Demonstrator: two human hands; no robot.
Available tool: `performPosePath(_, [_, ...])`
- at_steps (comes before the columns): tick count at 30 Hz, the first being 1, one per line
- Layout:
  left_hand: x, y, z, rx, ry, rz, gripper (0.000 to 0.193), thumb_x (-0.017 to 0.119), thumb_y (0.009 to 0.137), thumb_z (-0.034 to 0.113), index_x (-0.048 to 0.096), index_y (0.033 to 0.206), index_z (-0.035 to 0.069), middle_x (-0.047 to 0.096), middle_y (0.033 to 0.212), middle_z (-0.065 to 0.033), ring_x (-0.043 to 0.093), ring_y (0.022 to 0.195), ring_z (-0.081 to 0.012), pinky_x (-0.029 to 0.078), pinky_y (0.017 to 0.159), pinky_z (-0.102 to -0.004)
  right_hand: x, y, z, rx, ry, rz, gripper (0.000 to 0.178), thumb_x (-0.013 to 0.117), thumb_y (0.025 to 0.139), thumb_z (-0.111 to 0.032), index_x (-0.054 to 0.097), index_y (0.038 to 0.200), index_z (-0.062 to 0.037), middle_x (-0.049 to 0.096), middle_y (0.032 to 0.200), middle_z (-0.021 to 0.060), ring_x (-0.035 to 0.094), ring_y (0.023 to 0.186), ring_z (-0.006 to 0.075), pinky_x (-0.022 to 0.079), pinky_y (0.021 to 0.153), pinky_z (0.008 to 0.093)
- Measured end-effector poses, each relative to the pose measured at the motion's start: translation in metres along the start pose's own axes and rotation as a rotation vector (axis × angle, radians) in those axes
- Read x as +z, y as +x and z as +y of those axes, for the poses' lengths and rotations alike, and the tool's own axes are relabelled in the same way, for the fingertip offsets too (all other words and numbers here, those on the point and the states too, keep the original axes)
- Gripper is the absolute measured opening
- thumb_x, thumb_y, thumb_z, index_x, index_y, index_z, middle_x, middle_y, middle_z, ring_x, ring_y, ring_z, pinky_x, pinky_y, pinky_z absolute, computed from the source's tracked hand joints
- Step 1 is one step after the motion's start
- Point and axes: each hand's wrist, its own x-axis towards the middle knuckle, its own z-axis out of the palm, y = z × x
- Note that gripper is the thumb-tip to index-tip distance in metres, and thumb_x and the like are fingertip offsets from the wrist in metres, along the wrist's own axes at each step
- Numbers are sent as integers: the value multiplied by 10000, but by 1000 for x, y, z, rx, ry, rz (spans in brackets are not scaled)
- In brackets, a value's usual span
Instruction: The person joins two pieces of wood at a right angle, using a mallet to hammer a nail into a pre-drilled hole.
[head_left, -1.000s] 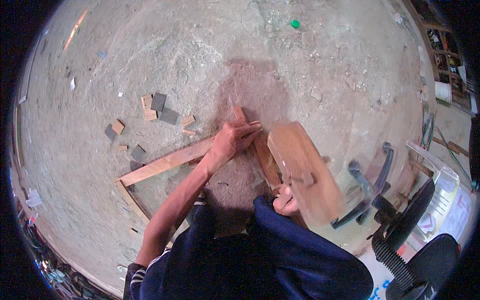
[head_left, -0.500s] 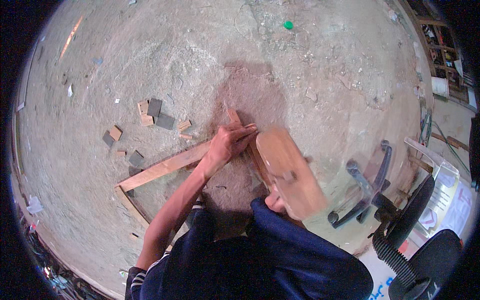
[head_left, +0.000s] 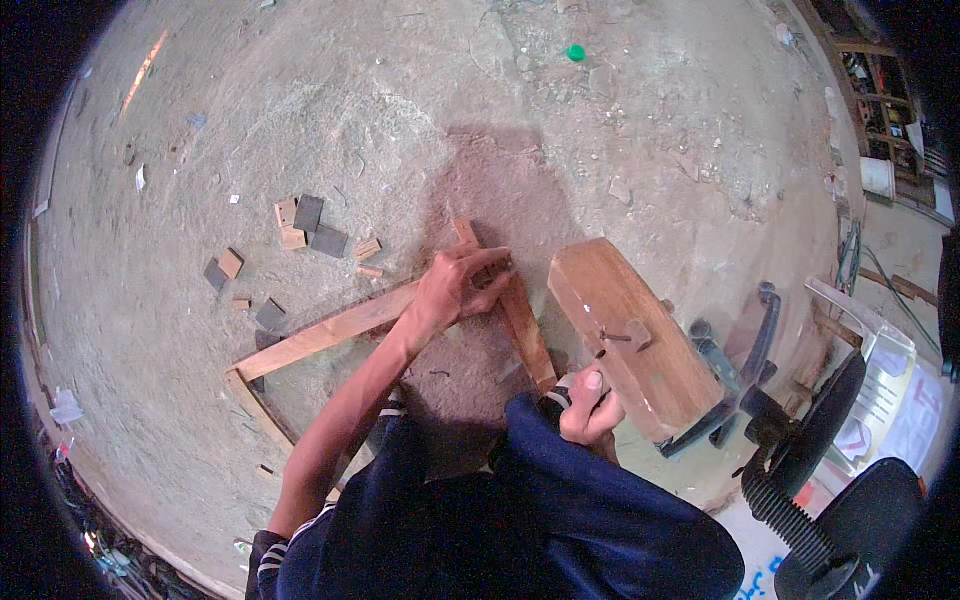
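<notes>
My right hand (head_left: 592, 408) is closed around the handle of a wooden mallet, mostly hidden behind the block. The big mallet head (head_left: 640, 355) is held up, tilted, to the right of a wooden frame. My left hand (head_left: 455, 285) sits over the frame's far corner with its fingertips pinched together; what they hold, if anything, is hidden. One frame rail (head_left: 330, 328) runs from under that hand to the left, and another rail (head_left: 527, 335) runs toward my right knee. A third piece (head_left: 262, 408) joins at the left corner.
Small wood and dark offcuts (head_left: 310, 213) lie left of the frame, with others (head_left: 270, 316) nearer it. A green cap (head_left: 576, 53) lies far off on the rough floor. A chair base (head_left: 765, 340) stands at the right, beside a black corrugated tube (head_left: 790, 515).
The mallet and my right hand have moved to the right, away from the frame rail. My left hand stays at the corner, with its fingers slightly shifted.
</notes>
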Motion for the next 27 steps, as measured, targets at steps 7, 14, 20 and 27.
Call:
performPosePath(7, [1,-5,-6,-54,-20,-23,268,732,841,58,727,1101,-8,703,883,-201,688,790,-330,563,723,-389,0,-3,13,-375,-300,-110,370,576,972,-189,612,1213,89,634,1210,216,585,1132,339,430,984,454])
performPosePath(14, [1,-3,-11,71,8,-3,228,709,858,40,729,1078,-18,719,894,-199,697,808,-343,560,727,-409,5,1,4,-302,-221,-168,257,621,958,-106,677,1167,33,692,1170,203,683,1024,331,529,894,444])
performPosePath(20, [4,-5,-11,70,17,4,228,719,849,46,729,1066,-22,728,934,-202,702,823,-344,561,728,-410,3,-8,34,-375,29,-81,302,546,1001,-163,623,1155,86,672,1033,228,647,951,401,500,828,453])
performPosePath(27, [7,-1,-13,109,11,35,237,734,838,48,742,1069,-3,728,901,-196,693,778,-346,562,706,-403,0,-7,27,-448,-372,-158,295,558,999,-170,631,1142,78,659,846,127,623,729,257,498,655,360])
